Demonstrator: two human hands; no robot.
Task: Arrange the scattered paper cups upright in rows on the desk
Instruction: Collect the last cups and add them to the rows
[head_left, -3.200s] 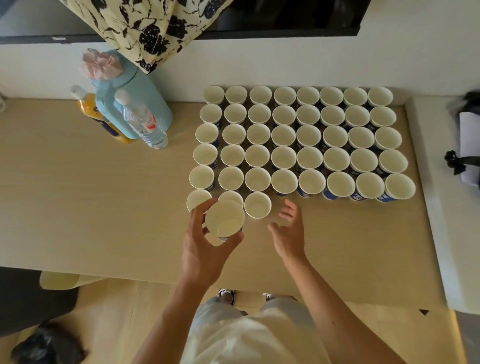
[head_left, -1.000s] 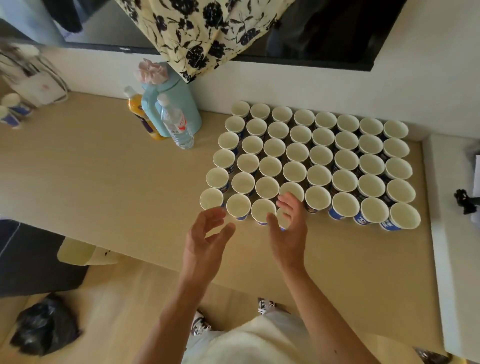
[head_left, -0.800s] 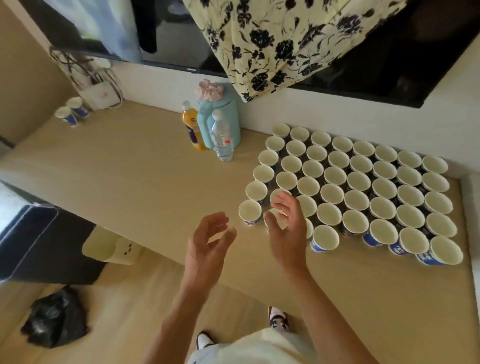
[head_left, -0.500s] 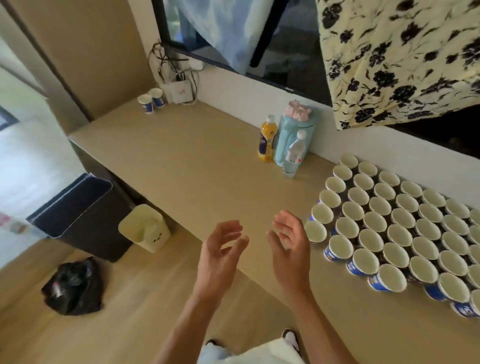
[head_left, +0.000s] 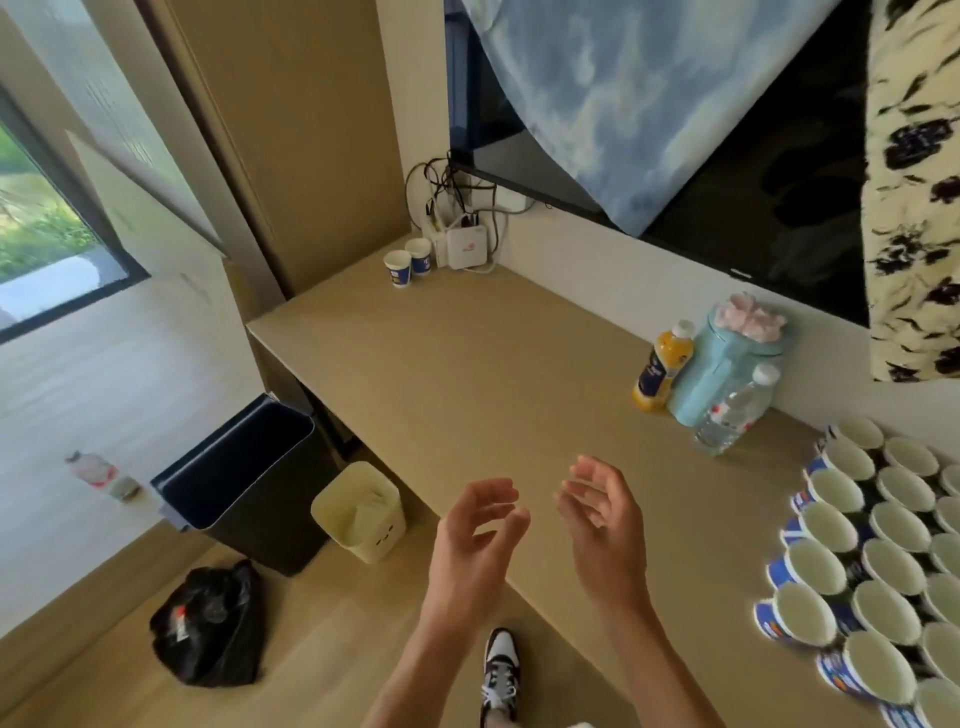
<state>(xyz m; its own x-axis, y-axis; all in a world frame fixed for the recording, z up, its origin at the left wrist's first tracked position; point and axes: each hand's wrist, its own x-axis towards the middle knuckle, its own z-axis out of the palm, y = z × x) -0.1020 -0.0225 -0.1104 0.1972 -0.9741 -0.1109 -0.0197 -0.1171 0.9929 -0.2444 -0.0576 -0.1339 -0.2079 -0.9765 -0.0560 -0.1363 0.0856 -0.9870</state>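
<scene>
The view has swung left, so the rows of paper cups (head_left: 813, 566) now stand upright at the right of the table (head_left: 467, 389). Two stray cups (head_left: 399, 270) have come into sight in the far left corner, probably the next to fetch. The left hand (head_left: 475, 540) and right hand (head_left: 605, 525) hover over the near edge, each grip wide and empty. A second ago the right hand was at the front row.

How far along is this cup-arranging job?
Mostly done: a block of upright paper cups stands in rows at the right end of the desk. In hand: nothing; the left hand and right hand hover open and empty. Left: two paper cups stand apart in the far corner beside a white box.
</scene>
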